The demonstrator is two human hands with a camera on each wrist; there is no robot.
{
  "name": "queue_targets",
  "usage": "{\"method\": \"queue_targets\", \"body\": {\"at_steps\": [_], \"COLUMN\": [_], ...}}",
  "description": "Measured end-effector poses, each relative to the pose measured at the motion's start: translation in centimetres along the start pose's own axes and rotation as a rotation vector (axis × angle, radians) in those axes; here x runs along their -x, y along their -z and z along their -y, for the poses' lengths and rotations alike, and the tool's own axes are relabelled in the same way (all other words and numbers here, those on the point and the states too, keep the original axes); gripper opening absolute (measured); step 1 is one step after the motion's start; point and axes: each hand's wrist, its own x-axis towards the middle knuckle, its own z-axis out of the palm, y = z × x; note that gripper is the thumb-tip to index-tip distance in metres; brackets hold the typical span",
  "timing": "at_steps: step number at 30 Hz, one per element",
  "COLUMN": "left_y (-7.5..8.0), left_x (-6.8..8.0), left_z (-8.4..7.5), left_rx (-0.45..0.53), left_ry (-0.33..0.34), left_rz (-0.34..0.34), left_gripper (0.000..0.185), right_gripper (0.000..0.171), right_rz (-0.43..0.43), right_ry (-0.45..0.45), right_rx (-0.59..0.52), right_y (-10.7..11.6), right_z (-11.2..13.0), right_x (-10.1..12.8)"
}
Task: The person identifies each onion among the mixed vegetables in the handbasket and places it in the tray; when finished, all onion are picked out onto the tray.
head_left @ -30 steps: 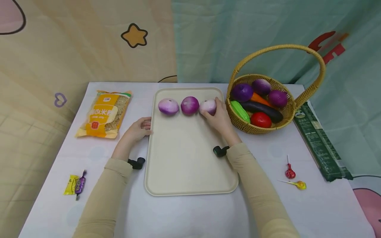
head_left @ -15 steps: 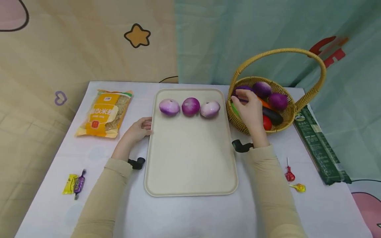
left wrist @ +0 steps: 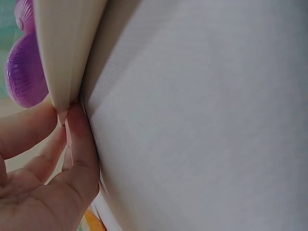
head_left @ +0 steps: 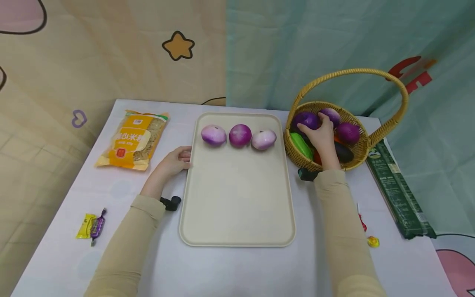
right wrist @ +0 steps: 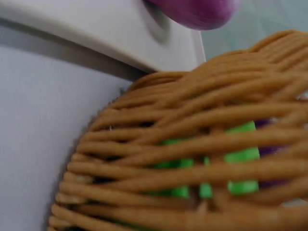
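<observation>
My left hand (head_left: 174,161) is at the left edge of the cream tray (head_left: 237,198). In the left wrist view its thumb and fingers pinch the tray's rim (left wrist: 72,48). Inside the wicker basket (head_left: 293,152), my right hand (head_left: 322,134) has its thumb and fingers round a dark purple onion (head_left: 306,118). Three onions sit in a row at the tray's far end: a purple-white onion (head_left: 213,135), a magenta onion (head_left: 240,135) and a pale onion (head_left: 264,139). Basket weave hides my right hand in the right wrist view.
The basket also holds a purple-white onion (head_left: 330,115), a magenta onion (head_left: 347,133), a green pepper (head_left: 301,145) and an eggplant (head_left: 343,152). A yellow food bag (head_left: 133,140), wrapped candies (head_left: 92,227), lollipops (head_left: 372,241) and a long green packet (head_left: 398,187) lie around.
My right hand has let go of the pale onion on the tray, moved right to the basket and taken hold of a dark purple onion. The left hand has stayed at the rim.
</observation>
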Motion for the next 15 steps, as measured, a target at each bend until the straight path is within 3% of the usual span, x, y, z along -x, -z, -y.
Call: {"method": "queue_targets", "body": {"at_steps": [6, 15], "left_y": [0.1, 0.1], "left_x": [0.1, 0.2], "left_z": [-0.1, -0.2], "left_rx": [-0.001, 0.014], "left_ry": [0.005, 0.007], "left_rz": [-0.007, 0.006], "left_gripper": [0.064, 0.064], "right_gripper": [0.096, 0.09], "right_rz": [0.033, -0.04], "right_ry": [0.0, 0.028], "right_rx": [0.077, 0.084], "right_y": [-1.0, -0.9], "right_z": [0.1, 0.2], "right_x": [-0.6, -0.1]}}
